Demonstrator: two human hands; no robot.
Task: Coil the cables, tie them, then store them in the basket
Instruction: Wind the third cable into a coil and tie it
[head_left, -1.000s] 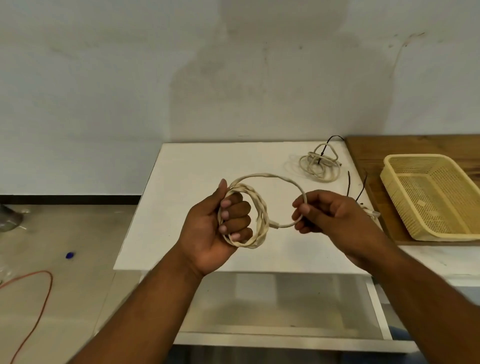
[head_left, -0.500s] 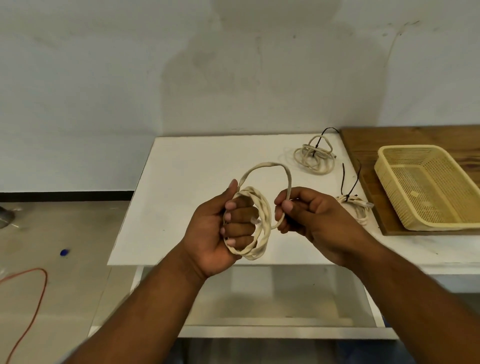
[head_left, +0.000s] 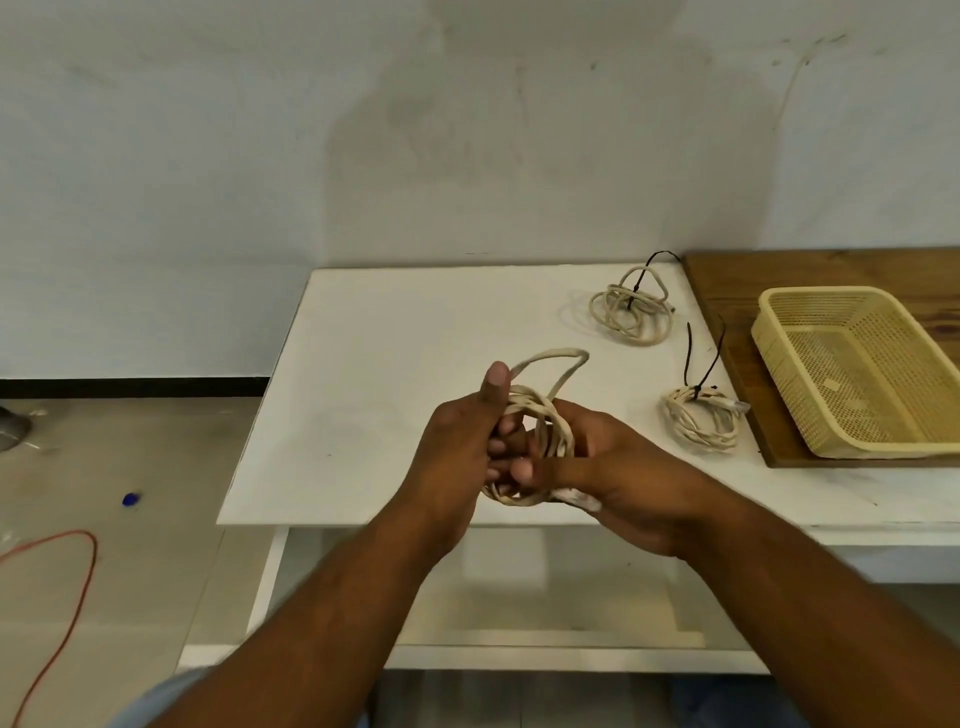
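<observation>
Above the white table's front edge I hold a cream cable coil. My left hand grips the coil with its fingers curled through it and the thumb raised. My right hand meets it from the right and holds the cable's end against the coil. One narrow loop still sticks up above my thumb. Two tied cream coils lie on the table: one at the back, one near the board, each with a black tie. The yellow mesh basket stands on the wooden board at the right.
The white table sits against a pale wall, with an open shelf below it. The wooden board adjoins it on the right. An orange cord and a small blue object lie on the floor to the left.
My right hand has moved left to the coil and drawn the free loop in, so the loop has shrunk from a wide ring to a narrow one.
</observation>
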